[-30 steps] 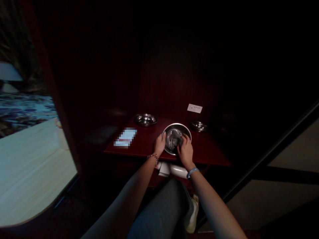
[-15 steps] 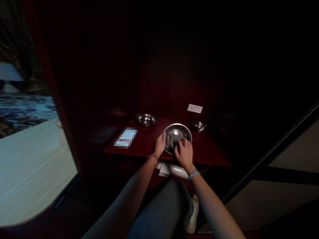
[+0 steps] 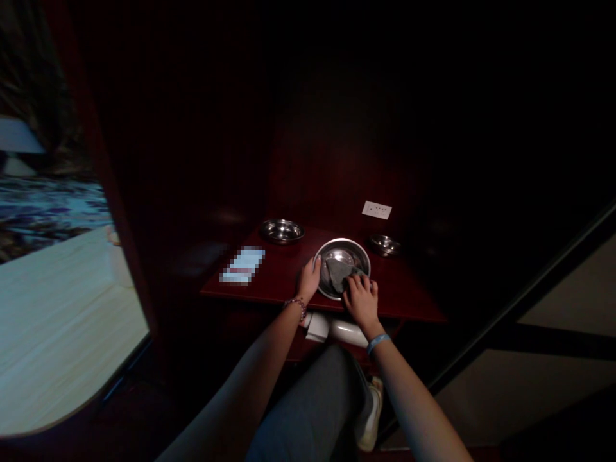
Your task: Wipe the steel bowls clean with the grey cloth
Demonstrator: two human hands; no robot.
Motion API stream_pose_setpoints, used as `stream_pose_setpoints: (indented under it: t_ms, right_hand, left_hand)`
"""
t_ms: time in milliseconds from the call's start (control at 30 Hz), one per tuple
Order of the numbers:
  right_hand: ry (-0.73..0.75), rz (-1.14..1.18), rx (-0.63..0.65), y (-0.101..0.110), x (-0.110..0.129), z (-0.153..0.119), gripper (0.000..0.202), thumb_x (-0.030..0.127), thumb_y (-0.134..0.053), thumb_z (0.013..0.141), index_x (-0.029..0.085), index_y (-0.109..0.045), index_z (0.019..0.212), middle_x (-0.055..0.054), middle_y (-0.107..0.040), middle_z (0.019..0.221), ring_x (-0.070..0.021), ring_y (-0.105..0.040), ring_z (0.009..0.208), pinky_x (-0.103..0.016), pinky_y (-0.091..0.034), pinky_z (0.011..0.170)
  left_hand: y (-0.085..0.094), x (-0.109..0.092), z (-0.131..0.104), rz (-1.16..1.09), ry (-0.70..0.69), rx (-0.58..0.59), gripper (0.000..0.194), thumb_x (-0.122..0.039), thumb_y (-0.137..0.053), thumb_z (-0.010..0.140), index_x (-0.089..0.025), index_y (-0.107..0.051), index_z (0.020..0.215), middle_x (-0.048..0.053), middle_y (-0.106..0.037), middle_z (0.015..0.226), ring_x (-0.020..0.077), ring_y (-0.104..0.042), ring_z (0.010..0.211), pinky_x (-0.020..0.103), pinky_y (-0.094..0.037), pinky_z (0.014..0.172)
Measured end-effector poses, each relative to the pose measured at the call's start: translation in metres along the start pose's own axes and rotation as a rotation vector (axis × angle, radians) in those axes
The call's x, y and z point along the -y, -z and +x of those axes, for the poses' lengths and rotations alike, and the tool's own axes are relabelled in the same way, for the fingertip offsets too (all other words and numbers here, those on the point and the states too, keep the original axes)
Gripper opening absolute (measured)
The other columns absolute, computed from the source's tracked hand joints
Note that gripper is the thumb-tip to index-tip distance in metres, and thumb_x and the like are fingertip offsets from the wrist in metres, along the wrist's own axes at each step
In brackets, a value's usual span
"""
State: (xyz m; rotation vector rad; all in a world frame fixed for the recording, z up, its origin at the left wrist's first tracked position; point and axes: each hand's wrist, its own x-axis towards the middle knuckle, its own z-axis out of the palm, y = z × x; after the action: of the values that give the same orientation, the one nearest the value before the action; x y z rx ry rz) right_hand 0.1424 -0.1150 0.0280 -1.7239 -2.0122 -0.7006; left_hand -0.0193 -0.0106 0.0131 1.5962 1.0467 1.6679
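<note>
A round stainless steel bowl (image 3: pixel 342 242) stands near the front of a dark red shelf (image 3: pixel 289 276). My left hand (image 3: pixel 309 279) is closed on its left rim, thumb on the inner side. My right hand (image 3: pixel 362 298) is inside the front right of the bowl, its fingers closed on a grey cloth (image 3: pixel 338 273) pressed against the metal. Part of the cloth is hidden under those fingers. Behind the bowl to the left sits a shallow steel dish (image 3: pixel 282 231), and to the right a smaller steel dish (image 3: pixel 384 245).
A blurred-out phone-like rectangle (image 3: pixel 243 264) lies on the shelf's left. A white socket plate (image 3: pixel 376 210) is on the back wall. Below the shelf are a white cylindrical object (image 3: pixel 349 332) and my knee. A pale wooden table (image 3: pixel 62 333) stands at left.
My right hand has shifted to the right inside the bowl with the cloth, and more of the cloth shows. My left hand and the bowl have stayed put.
</note>
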Motion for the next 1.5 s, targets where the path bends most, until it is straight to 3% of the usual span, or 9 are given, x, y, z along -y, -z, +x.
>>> stream_pose_setpoints:
  t_ms: [267, 500, 667, 800, 933, 1067, 1267, 1400, 1500]
  right_hand:
    - [-0.191, 0.091, 0.089, -0.005, 0.028, 0.010, 0.055, 0.025, -0.041, 0.092, 0.001, -0.046, 0.141, -0.026, -0.051, 0.142, -0.0387, -0.045, 0.127, -0.053, -0.034, 0.104]
    - [-0.359, 0.282, 0.146, -0.035, 0.051, 0.022, 0.072, 0.033, -0.038, 0.092, -0.009, -0.022, 0.149, -0.032, -0.017, 0.158, -0.0413, -0.018, 0.148, -0.056, -0.023, 0.114]
    - [-0.441, 0.384, 0.058, -0.052, 0.057, 0.038, 0.082, 0.038, -0.039, 0.091, -0.005, -0.007, 0.153, -0.031, 0.001, 0.160, -0.0423, -0.014, 0.149, -0.059, -0.019, 0.115]
    - [-0.434, 0.466, -0.060, -0.058, 0.060, 0.059, 0.080, 0.044, -0.030, 0.095, -0.003, -0.003, 0.154, -0.028, 0.006, 0.161, -0.0386, -0.005, 0.151, -0.057, -0.017, 0.117]
    - [-0.338, 0.492, -0.064, -0.057, 0.060, 0.071, 0.074, 0.043, -0.023, 0.098, -0.002, -0.005, 0.154, -0.024, 0.003, 0.163, -0.0323, -0.001, 0.152, -0.053, -0.016, 0.119]
    - [-0.148, 0.542, 0.020, -0.052, 0.052, 0.069, 0.068, 0.040, -0.018, 0.101, -0.001, -0.012, 0.154, -0.021, -0.009, 0.163, -0.0259, -0.004, 0.153, -0.048, -0.016, 0.121]
    - [0.077, 0.649, 0.177, -0.041, 0.042, 0.050, 0.060, 0.041, -0.021, 0.103, 0.010, -0.027, 0.153, -0.015, -0.027, 0.160, -0.0203, -0.022, 0.150, -0.043, -0.023, 0.122]
    - [0.135, 0.654, 0.243, -0.029, 0.038, 0.034, 0.056, 0.041, -0.027, 0.103, 0.014, -0.034, 0.151, -0.012, -0.040, 0.155, -0.0210, -0.037, 0.145, -0.043, -0.031, 0.119]
    - [0.179, 0.606, 0.296, -0.020, 0.031, 0.025, 0.055, 0.041, -0.034, 0.102, 0.015, -0.038, 0.150, -0.012, -0.044, 0.152, -0.0218, -0.043, 0.141, -0.042, -0.035, 0.117]
  left_hand:
    - [0.000, 0.002, 0.001, 0.010, 0.027, -0.023, 0.044, -0.046, -0.039, 0.098, -0.016, -0.068, 0.113, 0.013, -0.074, 0.105, 0.0229, -0.068, 0.100, 0.034, -0.050, 0.093]
    - [-0.002, -0.002, 0.000, -0.028, 0.023, 0.014, 0.046, -0.049, -0.039, 0.097, -0.015, -0.068, 0.109, 0.012, -0.073, 0.104, 0.0223, -0.068, 0.096, 0.033, -0.050, 0.092]
    - [-0.002, -0.001, 0.001, -0.089, 0.022, 0.029, 0.048, -0.052, -0.040, 0.095, -0.013, -0.068, 0.105, 0.013, -0.073, 0.103, 0.0223, -0.067, 0.093, 0.033, -0.050, 0.090]
    - [-0.001, -0.003, 0.001, -0.122, 0.026, 0.052, 0.050, -0.055, -0.042, 0.093, -0.013, -0.068, 0.097, 0.012, -0.073, 0.098, 0.0221, -0.066, 0.092, 0.033, -0.050, 0.088]
    - [-0.002, -0.007, -0.001, -0.159, 0.040, 0.079, 0.051, -0.058, -0.044, 0.091, -0.013, -0.067, 0.089, 0.009, -0.072, 0.089, 0.0198, -0.064, 0.085, 0.030, -0.049, 0.083]
    - [-0.001, -0.007, -0.001, -0.167, 0.049, 0.102, 0.053, -0.062, -0.044, 0.089, -0.014, -0.067, 0.087, 0.007, -0.070, 0.086, 0.0184, -0.063, 0.082, 0.029, -0.049, 0.081]
    - [0.001, -0.003, 0.001, -0.148, 0.071, 0.111, 0.056, -0.064, -0.041, 0.090, -0.015, -0.068, 0.092, 0.007, -0.071, 0.088, 0.0183, -0.064, 0.084, 0.029, -0.049, 0.083]
    - [0.000, 0.001, 0.001, -0.128, 0.112, 0.055, 0.059, -0.066, -0.038, 0.090, -0.014, -0.065, 0.082, 0.005, -0.067, 0.076, 0.0173, -0.062, 0.073, 0.028, -0.050, 0.073]
    - [-0.001, 0.006, 0.002, -0.122, 0.097, 0.017, 0.057, -0.062, -0.038, 0.092, -0.013, -0.067, 0.090, 0.006, -0.069, 0.081, 0.0178, -0.063, 0.075, 0.029, -0.051, 0.075]
